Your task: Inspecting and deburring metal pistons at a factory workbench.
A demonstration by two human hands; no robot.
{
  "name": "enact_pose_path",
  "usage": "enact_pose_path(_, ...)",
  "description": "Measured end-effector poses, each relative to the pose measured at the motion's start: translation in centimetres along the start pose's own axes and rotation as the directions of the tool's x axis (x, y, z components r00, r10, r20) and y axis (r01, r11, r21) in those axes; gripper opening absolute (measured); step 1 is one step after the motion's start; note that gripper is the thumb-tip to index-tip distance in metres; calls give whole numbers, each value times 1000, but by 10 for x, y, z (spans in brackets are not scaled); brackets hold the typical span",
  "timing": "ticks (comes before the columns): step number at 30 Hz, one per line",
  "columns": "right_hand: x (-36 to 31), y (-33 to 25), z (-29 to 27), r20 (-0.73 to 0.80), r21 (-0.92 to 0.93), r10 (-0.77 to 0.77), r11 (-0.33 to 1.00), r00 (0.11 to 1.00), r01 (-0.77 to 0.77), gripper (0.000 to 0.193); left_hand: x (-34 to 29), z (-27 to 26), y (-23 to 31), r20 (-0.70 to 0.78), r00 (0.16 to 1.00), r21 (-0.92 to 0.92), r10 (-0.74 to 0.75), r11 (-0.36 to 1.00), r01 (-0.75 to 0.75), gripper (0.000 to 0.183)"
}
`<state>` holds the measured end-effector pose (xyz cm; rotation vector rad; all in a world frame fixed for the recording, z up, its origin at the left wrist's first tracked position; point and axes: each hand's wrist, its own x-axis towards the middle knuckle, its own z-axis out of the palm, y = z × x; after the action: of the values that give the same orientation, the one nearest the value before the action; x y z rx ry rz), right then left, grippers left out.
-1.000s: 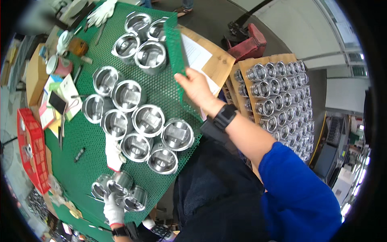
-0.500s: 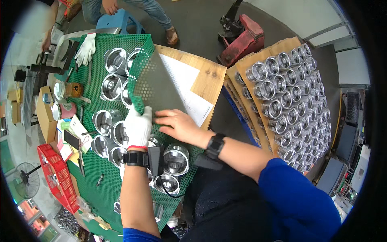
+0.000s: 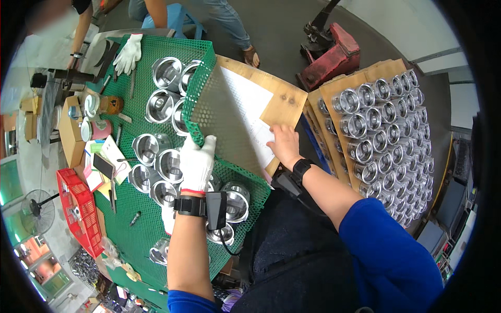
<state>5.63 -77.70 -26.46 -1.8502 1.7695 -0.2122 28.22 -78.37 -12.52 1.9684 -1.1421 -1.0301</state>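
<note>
My left hand (image 3: 197,164), in a white knitted glove, grips the lifted edge of a green perforated mat (image 3: 122,208). The mat is folded back there, and a sheet of paper (image 3: 249,96) shows beside the fold on the wooden board. My bare right hand (image 3: 285,146) rests on a lower paper sheet (image 3: 257,134), fingers spread, thumb apart. Shiny metal pistons (image 3: 168,73) stand in groups on the mat, several of them close around my left hand. Some pistons below that hand are partly hidden by its wrist strap and the black device.
Rows of pistons (image 3: 389,112) stand on stacked boards at the right. A red metal machine base (image 3: 334,57) is behind. On the left lie a phone (image 3: 103,165), a red plastic basket (image 3: 78,211), jars and a white glove (image 3: 128,55). Another person sits at the far side.
My right hand has moved right, off the mat's edge and onto the paper. My left hand still grips the mat. The whole view has shifted slightly.
</note>
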Motion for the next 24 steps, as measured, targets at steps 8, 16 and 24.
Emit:
enact_pose_path(8,-9,-3,13,-13,190,99,977,995,-95,53,-4,7,3,-16,999,-44,31,999,-32,30)
enact_pose_path(16,-12,-2,13,-190,15,-100,994,977,105,59,-6,9,1,-44,997,-26,61,998,-63,30)
enact_pose_path(24,4,2,-14,-17,466,33,885,999,-21,63,-5,2,2,-38,999,72,-4,997,7,35)
